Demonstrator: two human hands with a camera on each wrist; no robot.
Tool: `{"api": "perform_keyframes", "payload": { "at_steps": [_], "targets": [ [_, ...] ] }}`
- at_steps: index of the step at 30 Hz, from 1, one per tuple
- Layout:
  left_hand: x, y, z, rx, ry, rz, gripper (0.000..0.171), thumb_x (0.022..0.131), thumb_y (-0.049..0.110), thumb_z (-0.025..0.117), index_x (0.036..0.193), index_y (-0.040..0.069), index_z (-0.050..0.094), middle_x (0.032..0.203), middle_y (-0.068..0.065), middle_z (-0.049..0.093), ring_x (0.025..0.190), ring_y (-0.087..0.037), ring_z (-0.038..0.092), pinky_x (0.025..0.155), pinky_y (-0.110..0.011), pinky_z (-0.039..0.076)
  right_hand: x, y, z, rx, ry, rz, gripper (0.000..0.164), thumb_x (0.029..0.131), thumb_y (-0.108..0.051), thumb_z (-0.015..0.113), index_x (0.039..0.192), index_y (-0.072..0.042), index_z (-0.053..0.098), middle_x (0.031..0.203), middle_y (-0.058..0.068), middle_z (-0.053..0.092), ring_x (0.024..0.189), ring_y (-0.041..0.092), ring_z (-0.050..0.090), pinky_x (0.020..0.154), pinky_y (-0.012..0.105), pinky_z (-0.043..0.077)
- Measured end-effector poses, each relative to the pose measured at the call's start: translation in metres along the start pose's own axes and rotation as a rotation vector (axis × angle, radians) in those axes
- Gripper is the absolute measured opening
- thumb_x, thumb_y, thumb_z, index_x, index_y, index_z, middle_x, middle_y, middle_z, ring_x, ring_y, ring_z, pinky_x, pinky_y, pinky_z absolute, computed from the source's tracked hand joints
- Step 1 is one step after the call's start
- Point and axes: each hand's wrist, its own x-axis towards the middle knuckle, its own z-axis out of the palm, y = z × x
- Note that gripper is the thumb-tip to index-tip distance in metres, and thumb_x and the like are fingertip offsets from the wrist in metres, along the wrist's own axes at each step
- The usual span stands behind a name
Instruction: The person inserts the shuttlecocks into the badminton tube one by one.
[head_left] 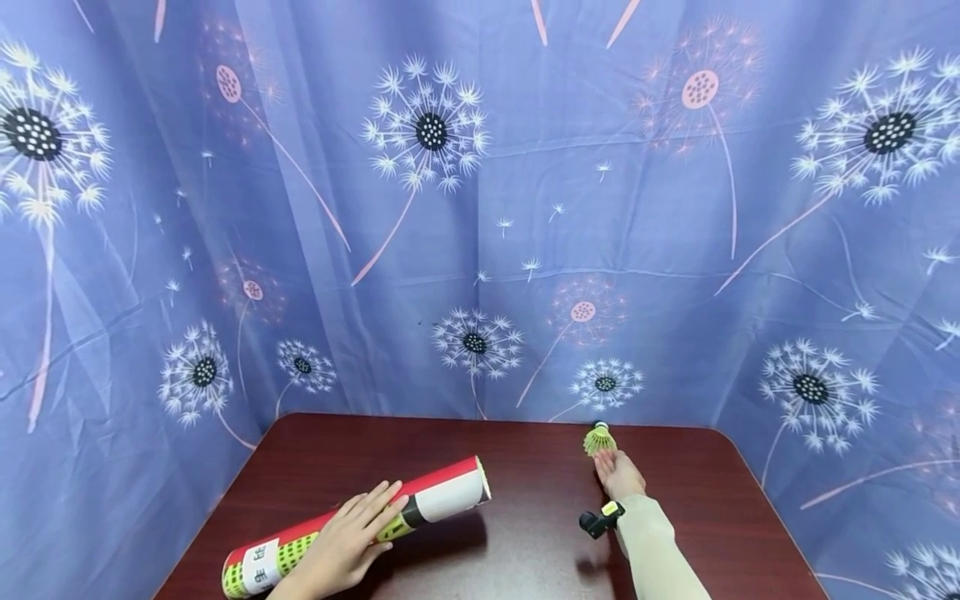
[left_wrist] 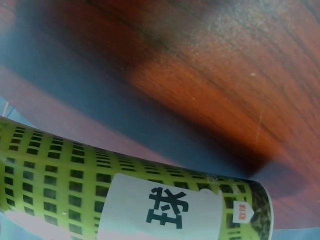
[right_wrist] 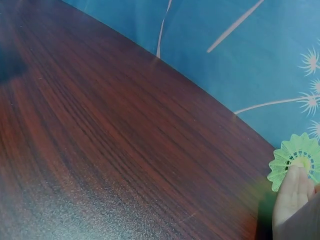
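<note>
A long red, white and green shuttlecock tube (head_left: 450, 496) lies slanted across the left front of the table. My left hand (head_left: 352, 533) rests over its middle, fingers lying straight across it and the thumb on the near side. The tube's green grid print and white label (left_wrist: 112, 200) show in the left wrist view, where the hand is out of sight. At the far edge, my right hand (head_left: 619, 477) holds a yellow-green shuttlecock (head_left: 598, 440) by its skirt, the cork pointing away. Fingertips (right_wrist: 295, 177) overlap the skirt's opening in the right wrist view; the thumb's hold is unclear.
The dark red wooden table (head_left: 540, 517) has rounded far corners. A blue curtain (head_left: 525, 208) with a dandelion print hangs behind and on both sides, close to the table's far edge. A small black camera (head_left: 600, 520) is strapped at the right wrist.
</note>
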Motion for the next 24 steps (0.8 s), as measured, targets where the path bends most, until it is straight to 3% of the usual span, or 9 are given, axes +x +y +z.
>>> {"api": "perform_keyframes", "payload": {
  "at_steps": [3, 6, 8, 11, 13, 16, 19, 20, 24],
  "targets": [
    [-0.001, 0.001, 0.000, -0.006, -0.004, 0.004, 0.074, 0.080, 0.026, 0.069, 0.146, 0.006, 0.042, 0.151, -0.013, 0.038, 0.129, -0.037, 0.046, 0.101, -0.040, 0.030, -0.062, -0.013, 0.024, -0.074, -0.007, 0.019, 0.049, 0.104, -0.022, 0.024, 0.149, 0.000, 0.026, 0.084, 0.002, 0.063, 0.089, 0.009, 0.063, 0.094, 0.023, 0.047],
    [-0.002, 0.001, -0.001, -0.007, -0.007, 0.002, 0.073, 0.081, 0.027, 0.070, 0.146, 0.006, 0.042, 0.152, -0.012, 0.036, 0.131, -0.036, 0.045, 0.106, -0.035, 0.027, -0.087, -0.021, 0.029, -0.089, -0.074, 0.032, 0.057, 0.105, -0.031, 0.017, 0.151, 0.001, 0.015, 0.079, 0.002, 0.061, 0.086, 0.009, 0.062, 0.098, 0.022, 0.043],
    [-0.003, 0.001, -0.002, -0.007, -0.008, -0.002, 0.073, 0.081, 0.027, 0.070, 0.146, 0.006, 0.042, 0.152, -0.012, 0.036, 0.133, -0.035, 0.043, 0.112, -0.030, 0.022, -0.083, -0.021, 0.028, -0.115, -0.058, 0.002, 0.060, 0.105, -0.035, 0.023, 0.151, 0.003, 0.017, 0.080, 0.002, 0.062, 0.082, 0.008, 0.063, 0.096, 0.022, 0.046],
    [-0.003, 0.001, -0.002, -0.003, -0.011, -0.010, 0.076, 0.079, 0.025, 0.072, 0.146, 0.006, 0.042, 0.152, -0.012, 0.035, 0.135, -0.033, 0.040, 0.114, -0.027, 0.017, -0.052, -0.016, 0.018, -0.099, -0.031, -0.043, 0.061, 0.102, -0.037, 0.040, 0.147, 0.003, 0.029, 0.082, 0.003, 0.064, 0.079, 0.007, 0.064, 0.086, 0.021, 0.051],
    [-0.004, 0.001, -0.001, -0.002, -0.012, -0.010, 0.078, 0.076, 0.024, 0.073, 0.146, 0.006, 0.042, 0.152, -0.011, 0.035, 0.135, -0.032, 0.040, 0.113, -0.028, 0.019, -0.019, -0.011, 0.005, -0.027, -0.055, -0.065, 0.050, 0.098, -0.030, 0.056, 0.136, 0.002, 0.049, 0.082, 0.005, 0.066, 0.076, 0.010, 0.066, 0.076, 0.023, 0.055],
    [-0.004, 0.002, 0.001, -0.003, -0.016, -0.009, 0.076, 0.080, 0.027, 0.072, 0.146, 0.006, 0.041, 0.153, -0.011, 0.035, 0.135, -0.032, 0.040, 0.107, -0.032, 0.023, 0.002, -0.011, -0.005, 0.044, -0.068, -0.047, 0.035, 0.094, -0.019, 0.062, 0.124, -0.001, 0.059, 0.075, 0.005, 0.066, 0.071, 0.011, 0.067, 0.070, 0.023, 0.056],
    [-0.005, 0.002, 0.001, -0.004, -0.014, -0.009, 0.065, 0.091, 0.034, 0.062, 0.146, 0.006, 0.042, 0.152, -0.012, 0.036, 0.134, -0.032, 0.041, 0.106, -0.032, 0.023, -0.012, -0.014, 0.004, 0.034, 0.000, -0.038, 0.016, 0.095, -0.011, 0.059, 0.106, -0.002, 0.065, 0.068, 0.004, 0.066, 0.066, 0.011, 0.067, 0.068, 0.022, 0.056],
    [-0.005, 0.002, 0.001, 0.001, -0.015, -0.010, 0.062, 0.094, 0.037, 0.057, 0.146, 0.007, 0.041, 0.152, -0.012, 0.036, 0.134, -0.032, 0.041, 0.107, -0.031, 0.022, -0.029, -0.016, 0.011, -0.006, 0.053, -0.031, 0.016, 0.097, -0.011, 0.054, 0.107, -0.004, 0.064, 0.068, 0.002, 0.065, 0.067, 0.008, 0.067, 0.072, 0.020, 0.055],
    [-0.004, 0.001, 0.002, 0.003, -0.009, -0.008, 0.059, 0.097, 0.039, 0.051, 0.146, 0.006, 0.042, 0.152, -0.011, 0.036, 0.135, -0.032, 0.040, 0.110, -0.029, 0.020, -0.065, -0.022, 0.020, -0.016, -0.013, 0.011, 0.024, 0.099, -0.008, 0.046, 0.081, -0.006, 0.062, 0.064, 0.004, 0.066, 0.064, 0.009, 0.068, 0.076, 0.019, 0.054]
  ]
}}
